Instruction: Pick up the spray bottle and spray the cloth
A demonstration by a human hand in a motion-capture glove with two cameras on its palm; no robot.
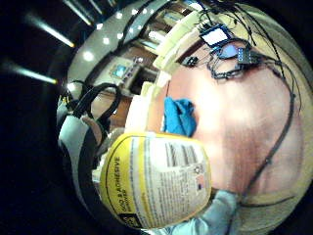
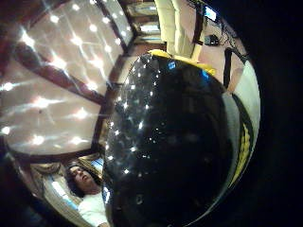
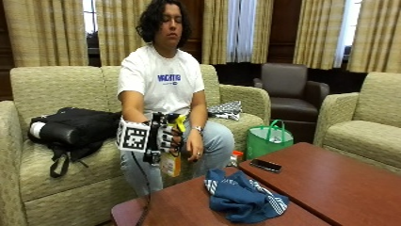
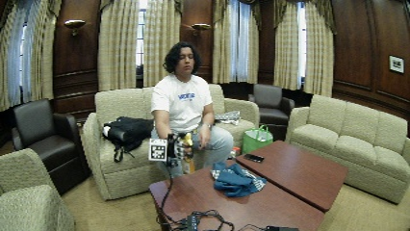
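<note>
Wood-panelled lounge: your reddish wooden table (image 3: 351, 183) carries one crumpled blue cloth (image 3: 243, 197) and one black phone (image 3: 266, 165); your gloved right hand (image 3: 164, 137) grasps one yellow-labelled spray bottle (image 3: 170, 162) beside the table's edge.

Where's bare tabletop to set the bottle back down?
Bare wood on the near table between the blue cloth and the cable cluster, and past the phone on the second table. Crowded at the cloth. The gloved right hand holds the spray bottle.

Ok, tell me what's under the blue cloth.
The blue cloth lies crumpled on the wooden table, near the edge facing the person. Only tabletop shows around it; anything beneath its folds is covered.
</note>
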